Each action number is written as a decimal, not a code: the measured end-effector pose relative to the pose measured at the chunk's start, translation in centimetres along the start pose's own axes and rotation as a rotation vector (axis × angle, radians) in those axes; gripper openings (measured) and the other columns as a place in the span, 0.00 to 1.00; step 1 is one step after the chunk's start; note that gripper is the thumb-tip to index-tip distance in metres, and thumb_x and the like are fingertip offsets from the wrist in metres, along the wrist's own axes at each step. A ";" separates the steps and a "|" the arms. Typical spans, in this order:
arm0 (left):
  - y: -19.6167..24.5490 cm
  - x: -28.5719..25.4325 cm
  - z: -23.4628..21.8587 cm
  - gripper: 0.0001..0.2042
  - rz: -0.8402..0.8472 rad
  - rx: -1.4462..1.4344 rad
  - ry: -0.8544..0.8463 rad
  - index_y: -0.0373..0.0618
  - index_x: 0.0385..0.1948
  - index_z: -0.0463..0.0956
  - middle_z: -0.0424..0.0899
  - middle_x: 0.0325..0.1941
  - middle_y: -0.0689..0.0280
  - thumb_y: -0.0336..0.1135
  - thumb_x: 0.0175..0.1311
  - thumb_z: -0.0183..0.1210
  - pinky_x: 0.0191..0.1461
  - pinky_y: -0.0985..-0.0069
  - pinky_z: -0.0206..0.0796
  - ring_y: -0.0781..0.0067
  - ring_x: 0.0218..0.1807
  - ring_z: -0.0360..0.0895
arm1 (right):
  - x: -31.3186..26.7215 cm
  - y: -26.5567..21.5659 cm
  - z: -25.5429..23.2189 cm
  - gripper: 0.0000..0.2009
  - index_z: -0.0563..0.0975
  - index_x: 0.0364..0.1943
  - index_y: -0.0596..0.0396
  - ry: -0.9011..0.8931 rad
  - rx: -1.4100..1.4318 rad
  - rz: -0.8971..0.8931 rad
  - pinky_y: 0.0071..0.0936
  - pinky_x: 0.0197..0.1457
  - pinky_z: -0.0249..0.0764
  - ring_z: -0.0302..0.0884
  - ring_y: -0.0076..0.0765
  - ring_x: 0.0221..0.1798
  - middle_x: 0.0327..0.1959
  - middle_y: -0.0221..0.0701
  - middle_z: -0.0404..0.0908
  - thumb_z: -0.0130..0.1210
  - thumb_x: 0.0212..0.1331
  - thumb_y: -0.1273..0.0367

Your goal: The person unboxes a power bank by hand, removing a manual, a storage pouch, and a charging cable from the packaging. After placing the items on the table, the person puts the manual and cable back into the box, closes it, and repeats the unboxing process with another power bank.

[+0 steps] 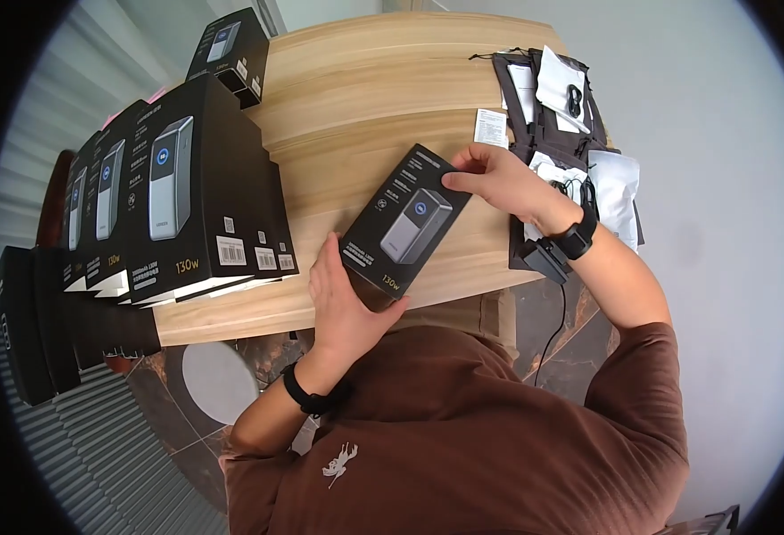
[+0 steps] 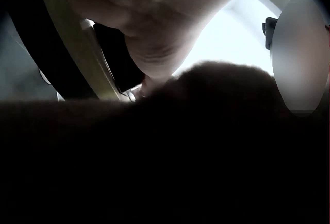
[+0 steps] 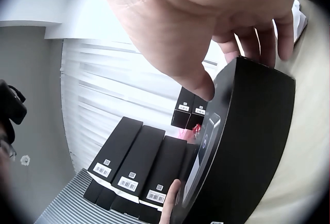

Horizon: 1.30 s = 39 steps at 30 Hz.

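Note:
A black power bank box with a silver power bank printed on its front is held tilted over the table's near edge. My left hand grips its lower end, fingers along the left side and thumb by the bottom edge. At the upper right corner, my right hand holds the box with the thumb on the front and the fingers behind. The right wrist view shows that thumb and those fingers on either side of the box's black end. In the dark left wrist view, the left palm covers most of the box.
Several matching boxes stand in a row on the left of the wooden table, with another box behind. On the right lie dark drawstring pouches, white packets, black cables and a printed leaflet.

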<state>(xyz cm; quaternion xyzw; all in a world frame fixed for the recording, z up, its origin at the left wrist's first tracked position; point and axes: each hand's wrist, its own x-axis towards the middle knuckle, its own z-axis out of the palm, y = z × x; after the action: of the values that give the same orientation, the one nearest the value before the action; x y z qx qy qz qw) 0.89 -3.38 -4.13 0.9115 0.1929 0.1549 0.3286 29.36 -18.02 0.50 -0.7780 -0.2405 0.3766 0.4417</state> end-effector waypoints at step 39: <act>-2.6 -3.9 -0.9 0.59 -0.088 -0.262 0.149 0.35 0.72 0.55 0.69 0.66 0.47 0.38 0.36 0.88 0.72 0.57 0.69 0.45 0.69 0.72 | 13.3 -0.7 -12.5 0.10 0.85 0.50 0.58 0.277 0.516 -0.122 0.24 0.50 0.80 0.85 0.27 0.45 0.45 0.31 0.90 0.63 0.73 0.67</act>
<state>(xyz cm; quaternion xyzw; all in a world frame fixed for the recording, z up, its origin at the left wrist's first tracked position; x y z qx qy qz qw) -3.50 -2.84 -5.77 0.8375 0.2343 0.2313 0.4361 47.30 -14.58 0.16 -0.6681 -0.1207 0.2884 0.6752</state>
